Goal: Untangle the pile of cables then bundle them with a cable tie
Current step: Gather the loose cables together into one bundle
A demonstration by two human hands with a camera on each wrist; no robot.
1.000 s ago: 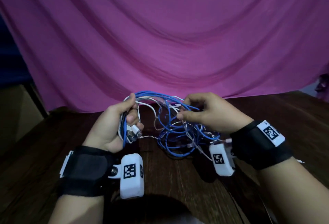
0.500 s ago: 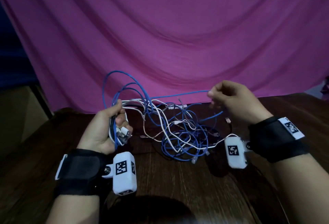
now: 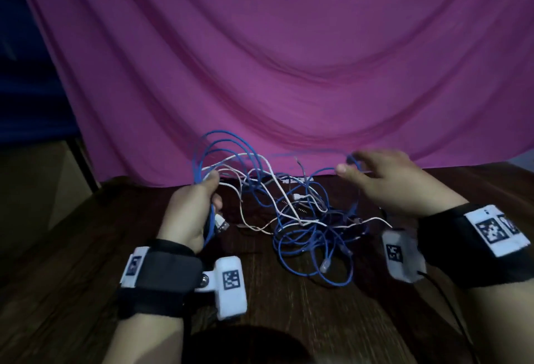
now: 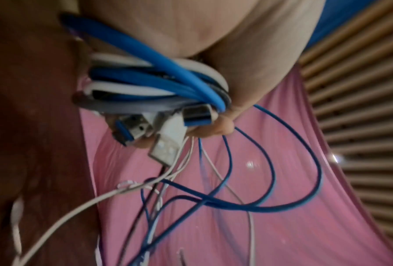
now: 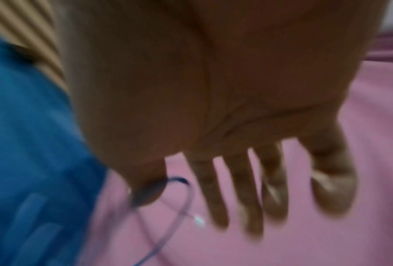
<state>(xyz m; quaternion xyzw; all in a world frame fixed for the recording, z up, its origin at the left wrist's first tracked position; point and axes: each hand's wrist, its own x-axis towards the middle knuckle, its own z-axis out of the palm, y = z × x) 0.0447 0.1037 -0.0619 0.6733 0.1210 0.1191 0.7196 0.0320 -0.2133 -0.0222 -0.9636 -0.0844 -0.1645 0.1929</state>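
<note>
In the left hand point(image 3: 189, 213), curled fingers clamp a gathered bunch of blue and white cables point(image 4: 159, 86), with USB plugs point(image 4: 166, 142) poking out below the fist. To its right, loose strands sag into a tangled pile point(image 3: 306, 228) on the dark wooden table point(image 3: 86, 262). Beyond the pile, the right hand point(image 3: 384, 181) hangs with fingers spread and straight, a blue cable loop point(image 3: 351, 158) draped by its thumb. A pink cloth point(image 3: 289, 60) hangs behind.

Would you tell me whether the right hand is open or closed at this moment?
Open: the right hand has straight, spread fingers; a blue cable loops by the thumb, but whether it is pinched cannot be told.
</note>
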